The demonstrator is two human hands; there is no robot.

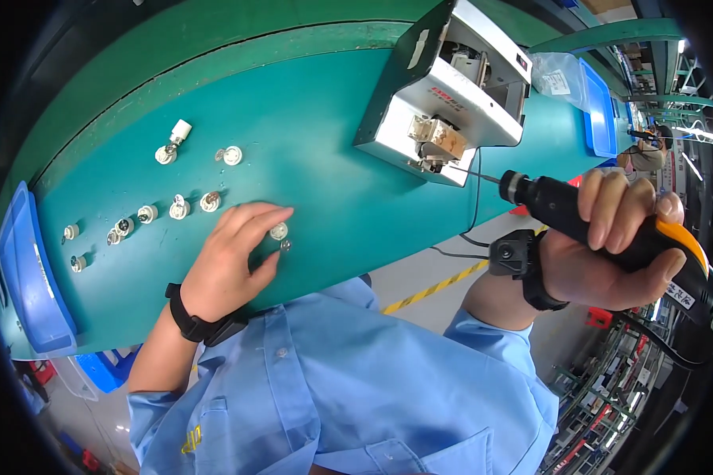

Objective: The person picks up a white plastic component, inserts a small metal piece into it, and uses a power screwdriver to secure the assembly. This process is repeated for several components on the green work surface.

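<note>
My right hand (622,229) is wrapped round a black and orange electric screwdriver (554,207). The screwdriver's thin bit reaches left to the front of a silver and black box-shaped machine (471,99), by its small metal outlet. My left hand (238,249) rests low over the green table, thumb and fingers apart. Between them lies a small round white part (278,231), close under the fingertips, with a small metal piece (285,245) beside it near the thumb. Whether the fingertips touch the part is hard to tell.
Several similar round white parts with metal pieces (179,208) lie across the left of the green table (317,119). A blue tray (36,273) stands at the left edge. At the far right are a clear plastic bag (560,81) and another blue tray (600,111). A black cable (475,210) hangs near the machine.
</note>
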